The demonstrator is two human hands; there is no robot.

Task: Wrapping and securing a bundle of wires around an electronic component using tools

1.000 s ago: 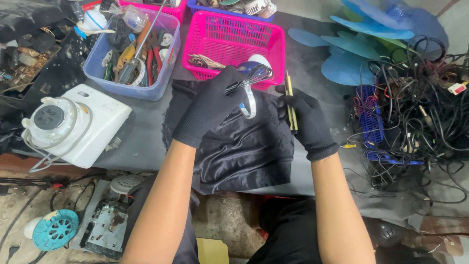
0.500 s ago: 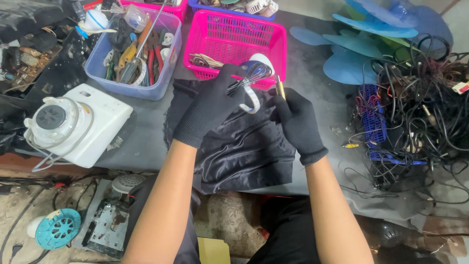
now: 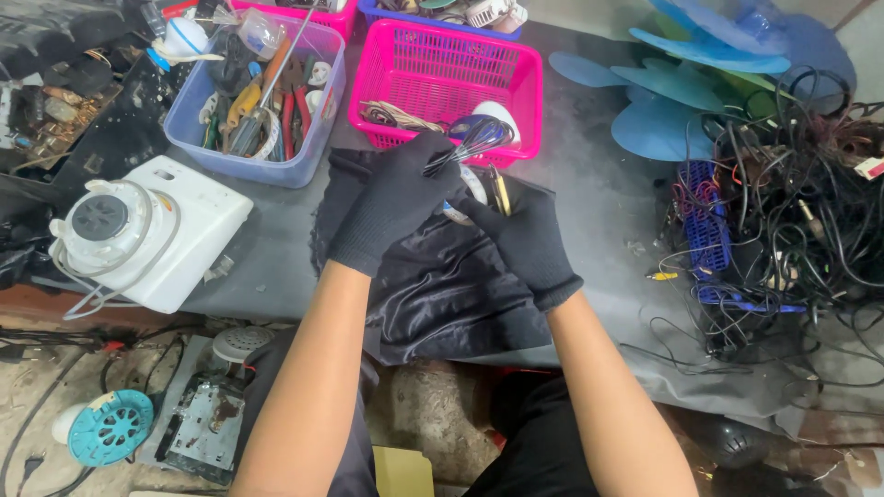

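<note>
- Two black-gloved hands, close together above a black cloth (image 3: 442,285) spread over the grey table (image 3: 589,212).
- Left hand (image 3: 391,202) clenched around a small round part with thin wires (image 3: 474,138) sticking up out of the fist, just in front of the pink basket (image 3: 442,69).
- Right hand (image 3: 525,239) gripping a slim dark tool with a yellowish shaft (image 3: 499,189), tip set against the round part; whether touching it, cannot tell.
- Blue bin (image 3: 304,147) of pliers and screwdrivers at upper left, beside the pink basket.
- White round-topped appliance (image 3: 147,230) at the table's left edge.
- Blue fan blades (image 3: 663,110) and a tangle of black cables (image 3: 792,212) off to the right.
- Teal fan guard (image 3: 110,426) and a bare metal chassis (image 3: 207,423) down on the floor.
</note>
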